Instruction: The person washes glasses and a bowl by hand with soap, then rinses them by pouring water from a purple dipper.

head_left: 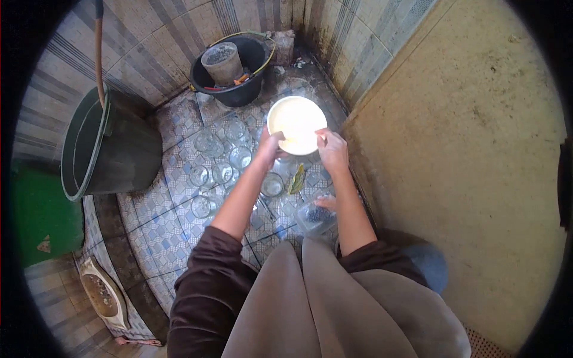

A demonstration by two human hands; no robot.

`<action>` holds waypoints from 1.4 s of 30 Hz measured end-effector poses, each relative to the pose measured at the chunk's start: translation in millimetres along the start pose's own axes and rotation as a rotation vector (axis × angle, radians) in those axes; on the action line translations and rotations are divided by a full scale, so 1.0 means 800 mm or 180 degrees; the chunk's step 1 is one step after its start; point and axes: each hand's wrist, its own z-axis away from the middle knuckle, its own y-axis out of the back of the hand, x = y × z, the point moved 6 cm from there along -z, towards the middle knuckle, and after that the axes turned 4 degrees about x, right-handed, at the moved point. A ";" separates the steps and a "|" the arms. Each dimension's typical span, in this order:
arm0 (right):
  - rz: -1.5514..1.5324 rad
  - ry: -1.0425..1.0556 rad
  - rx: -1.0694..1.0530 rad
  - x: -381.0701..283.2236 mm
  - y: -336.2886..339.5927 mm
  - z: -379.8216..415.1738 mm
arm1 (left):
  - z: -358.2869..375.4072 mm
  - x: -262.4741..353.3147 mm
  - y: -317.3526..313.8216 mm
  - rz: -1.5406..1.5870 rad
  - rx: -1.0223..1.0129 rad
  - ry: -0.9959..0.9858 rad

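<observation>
A round white bowl (297, 122), partly washed out by glare, is held over the tiled floor in both hands. My left hand (270, 148) grips its lower left rim, thumb on the inner side. At the lower right rim, my right hand (332, 150) has its fingers curled closed on the edge; whether it also holds something small is hidden. Below the bowl are a clear glass (273, 184) and a crumpled yellow-green piece (296, 179). Near my right forearm sits a clear plastic container (314, 219) with something dark in it.
Several clear glasses (222, 173) stand on the floor to the left. A black basin (236, 95) holding a grey pot (222, 62) is at the back. A large dark bucket (128, 149) stands left, and a yellowish panel (453, 149) rises at right.
</observation>
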 end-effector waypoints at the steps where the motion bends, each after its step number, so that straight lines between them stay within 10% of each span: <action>1: 0.0245 0.0706 0.0208 -0.014 0.006 0.008 | -0.006 -0.007 0.007 0.0080 -0.0043 0.0144; 4: 0.0500 0.1932 0.0571 -0.009 0.007 0.021 | 0.007 -0.006 0.020 -0.0058 0.0026 0.0252; 6: -0.1389 -0.0107 -0.0296 0.071 -0.014 0.005 | 0.019 0.006 0.032 -0.0285 0.0144 0.0222; 9: 0.0148 -0.2398 -0.2006 0.119 -0.021 0.063 | 0.039 0.023 0.065 -0.0434 0.0312 0.0557; 10: 0.1236 -0.0511 -0.2427 0.144 -0.042 0.076 | 0.050 0.034 0.073 -0.0425 0.0326 0.0544; 12: 0.2260 0.0439 -0.2025 0.172 -0.070 0.129 | 0.068 0.039 0.084 -0.0167 0.0063 0.0833; 13: 0.2218 -0.0549 -0.1367 0.180 -0.076 0.152 | 0.071 0.034 0.095 0.0044 0.0090 0.0956; 15: 0.2438 -0.0025 -0.0610 0.200 -0.088 0.180 | 0.079 0.032 0.101 0.0252 0.0013 0.0925; 18: 0.2240 0.0130 -0.1164 0.213 -0.091 0.167 | 0.088 0.038 0.107 0.0497 -0.0050 0.0805; 20: 0.1705 -0.1368 -0.1683 0.202 -0.075 0.170 | 0.090 0.033 0.110 0.0494 -0.0054 0.0660; 25: 0.2562 -0.0925 -0.1949 0.220 -0.092 0.169 | 0.090 0.038 0.110 0.0449 -0.0156 0.0520; 28: 0.2561 -0.1772 -0.1810 0.221 -0.087 0.136 | 0.086 0.056 0.110 0.0362 0.0036 0.0243; 30: 0.3652 -0.2176 -0.3242 0.117 -0.041 0.115 | 0.095 0.069 0.109 0.0200 0.0343 0.0046; 35: 0.2390 -0.0716 -0.1096 -0.066 0.032 0.000 | 0.100 0.080 0.103 0.0052 0.0486 -0.0145; 42: 0.1462 0.1594 -0.0448 -0.234 -0.072 0.016 | 0.116 0.101 0.065 0.0537 0.0292 -0.0022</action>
